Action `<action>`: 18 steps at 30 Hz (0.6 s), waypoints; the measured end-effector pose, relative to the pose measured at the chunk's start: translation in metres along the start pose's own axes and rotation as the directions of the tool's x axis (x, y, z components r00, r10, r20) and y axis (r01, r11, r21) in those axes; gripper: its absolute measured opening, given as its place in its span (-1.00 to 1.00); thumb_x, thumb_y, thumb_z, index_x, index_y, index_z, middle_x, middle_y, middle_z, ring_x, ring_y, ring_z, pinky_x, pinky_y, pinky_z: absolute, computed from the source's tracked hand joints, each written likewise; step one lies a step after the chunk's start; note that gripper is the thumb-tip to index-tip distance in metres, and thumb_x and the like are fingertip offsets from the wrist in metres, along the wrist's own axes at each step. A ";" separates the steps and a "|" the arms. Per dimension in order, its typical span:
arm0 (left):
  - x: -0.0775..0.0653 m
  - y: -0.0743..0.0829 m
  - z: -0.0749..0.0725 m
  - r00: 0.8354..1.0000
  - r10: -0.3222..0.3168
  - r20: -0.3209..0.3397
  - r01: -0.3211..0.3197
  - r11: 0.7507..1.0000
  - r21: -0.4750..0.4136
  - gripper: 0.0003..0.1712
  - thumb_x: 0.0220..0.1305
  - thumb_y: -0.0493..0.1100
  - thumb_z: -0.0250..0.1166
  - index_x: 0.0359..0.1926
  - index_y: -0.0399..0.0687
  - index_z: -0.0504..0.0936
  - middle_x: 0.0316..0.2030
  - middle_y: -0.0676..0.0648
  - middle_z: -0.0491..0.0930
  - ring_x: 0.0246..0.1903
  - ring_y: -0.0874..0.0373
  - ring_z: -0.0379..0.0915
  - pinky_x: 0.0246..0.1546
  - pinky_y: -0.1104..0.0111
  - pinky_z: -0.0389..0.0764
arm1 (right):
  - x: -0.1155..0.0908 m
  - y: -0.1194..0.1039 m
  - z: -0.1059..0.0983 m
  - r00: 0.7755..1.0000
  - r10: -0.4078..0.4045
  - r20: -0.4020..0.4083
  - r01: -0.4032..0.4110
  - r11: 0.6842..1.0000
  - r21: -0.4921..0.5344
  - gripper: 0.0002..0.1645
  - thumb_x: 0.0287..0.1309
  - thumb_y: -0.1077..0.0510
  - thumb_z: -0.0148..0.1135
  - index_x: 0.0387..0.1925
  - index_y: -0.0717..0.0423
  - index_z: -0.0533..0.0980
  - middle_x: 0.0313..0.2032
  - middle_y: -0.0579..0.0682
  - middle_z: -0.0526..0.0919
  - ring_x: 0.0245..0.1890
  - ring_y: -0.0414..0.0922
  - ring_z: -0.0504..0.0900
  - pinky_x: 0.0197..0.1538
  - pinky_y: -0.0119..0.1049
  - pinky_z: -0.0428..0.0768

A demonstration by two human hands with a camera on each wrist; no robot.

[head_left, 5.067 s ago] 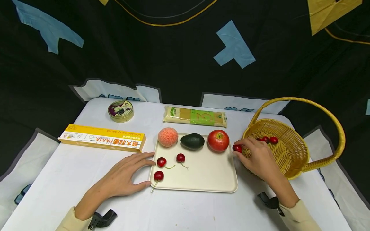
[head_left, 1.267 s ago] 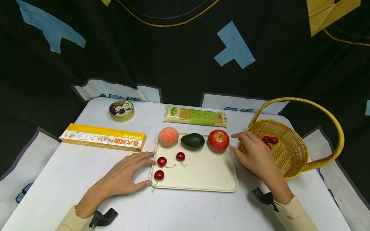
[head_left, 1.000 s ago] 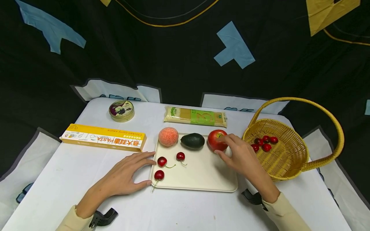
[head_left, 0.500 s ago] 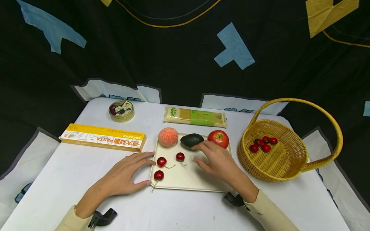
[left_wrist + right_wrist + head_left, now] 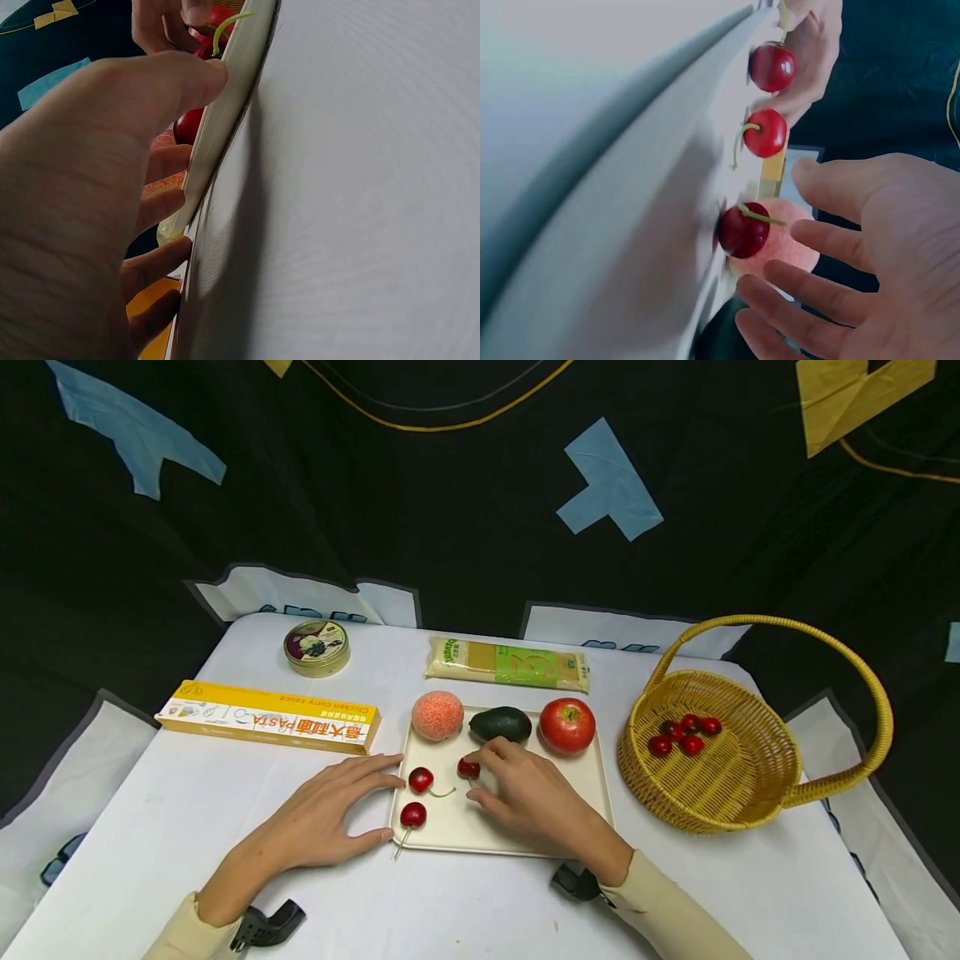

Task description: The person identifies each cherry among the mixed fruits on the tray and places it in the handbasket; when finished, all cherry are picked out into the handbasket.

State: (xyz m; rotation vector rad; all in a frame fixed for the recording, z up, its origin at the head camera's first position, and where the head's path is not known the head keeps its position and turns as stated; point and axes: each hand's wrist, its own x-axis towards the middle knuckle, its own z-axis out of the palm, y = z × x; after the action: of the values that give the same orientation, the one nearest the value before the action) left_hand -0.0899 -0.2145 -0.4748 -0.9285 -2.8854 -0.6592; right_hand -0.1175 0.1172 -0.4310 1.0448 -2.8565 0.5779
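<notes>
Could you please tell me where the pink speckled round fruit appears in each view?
Head: the pink speckled round fruit sits just left of centre, below mid-height.
Left wrist: the fruit is left of centre, partly hidden by the left hand.
Right wrist: the fruit is slightly right of centre, partly behind a dark red round cherry.
Shared landmark: the cream rectangular tray.

Even brightness across the tabletop (image 5: 450, 906); soft shadows in the dimmer wrist views.

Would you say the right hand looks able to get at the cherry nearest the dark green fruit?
Probably yes: the right hand is close beside that cherry, with nothing visible between them in the right wrist view.
</notes>
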 end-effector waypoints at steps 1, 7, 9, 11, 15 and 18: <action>0.000 0.000 0.000 1.000 0.001 -0.001 -0.001 1.000 0.000 -0.30 0.21 0.27 0.55 0.35 0.30 0.65 0.58 0.12 0.35 0.53 -0.03 0.31 0.45 -0.15 0.41 | 0.000 -0.001 0.002 1.000 0.006 0.008 -0.006 1.000 0.005 -0.47 0.35 -0.11 0.49 0.26 -0.07 0.64 0.12 -0.02 0.64 -0.25 -0.17 0.63 -0.20 -0.25 0.66; 0.001 0.000 0.000 1.000 0.012 -0.007 -0.012 1.000 0.001 -0.29 0.20 0.27 0.56 0.35 0.28 0.65 0.58 0.12 0.35 0.53 -0.03 0.31 0.44 -0.13 0.43 | 0.000 0.000 0.008 0.999 -0.005 0.039 0.005 1.000 0.000 -0.47 0.36 -0.06 0.49 0.30 -0.11 0.62 0.15 -0.03 0.62 -0.27 -0.19 0.59 -0.23 -0.30 0.61; 0.001 0.000 0.000 1.000 0.014 -0.005 -0.014 1.000 0.005 -0.29 0.20 0.27 0.55 0.35 0.28 0.65 0.57 0.12 0.36 0.53 -0.02 0.31 0.44 -0.13 0.43 | 0.000 0.000 0.008 0.999 -0.008 0.040 0.008 1.000 0.003 -0.48 0.36 -0.05 0.50 0.29 -0.10 0.62 0.14 -0.04 0.62 -0.27 -0.20 0.58 -0.23 -0.31 0.61; 0.000 0.000 0.000 1.000 0.013 -0.005 -0.013 1.000 0.005 -0.29 0.20 0.26 0.55 0.34 0.28 0.65 0.58 0.12 0.35 0.53 -0.02 0.31 0.45 -0.13 0.42 | 0.000 0.000 0.009 0.999 -0.005 0.035 0.005 1.000 0.013 -0.51 0.35 -0.04 0.51 0.24 -0.09 0.63 0.13 -0.07 0.62 -0.26 -0.20 0.59 -0.23 -0.31 0.61; 0.000 0.000 0.000 1.000 0.011 -0.003 -0.011 1.000 0.001 -0.30 0.20 0.26 0.55 0.35 0.28 0.65 0.58 0.12 0.35 0.54 -0.02 0.30 0.46 -0.13 0.40 | 0.001 0.000 0.011 1.000 -0.003 0.027 0.002 0.999 0.036 -0.60 0.34 0.02 0.51 0.15 -0.06 0.63 0.08 -0.10 0.63 -0.25 -0.21 0.61 -0.20 -0.31 0.65; 0.000 0.000 0.000 1.000 0.010 -0.005 -0.010 1.000 -0.002 -0.30 0.21 0.26 0.55 0.34 0.28 0.65 0.58 0.13 0.34 0.54 -0.02 0.30 0.46 -0.12 0.40 | 0.001 0.000 0.012 1.000 -0.007 0.020 0.006 0.999 0.040 -0.64 0.35 0.05 0.51 0.11 -0.06 0.62 0.06 -0.11 0.63 -0.25 -0.21 0.63 -0.18 -0.29 0.68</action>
State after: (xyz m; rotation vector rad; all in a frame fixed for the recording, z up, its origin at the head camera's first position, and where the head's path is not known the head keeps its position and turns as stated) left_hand -0.0901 -0.2146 -0.4750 -0.9397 -2.8738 -0.6631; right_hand -0.1174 0.1125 -0.4418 1.0712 -2.8689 0.6306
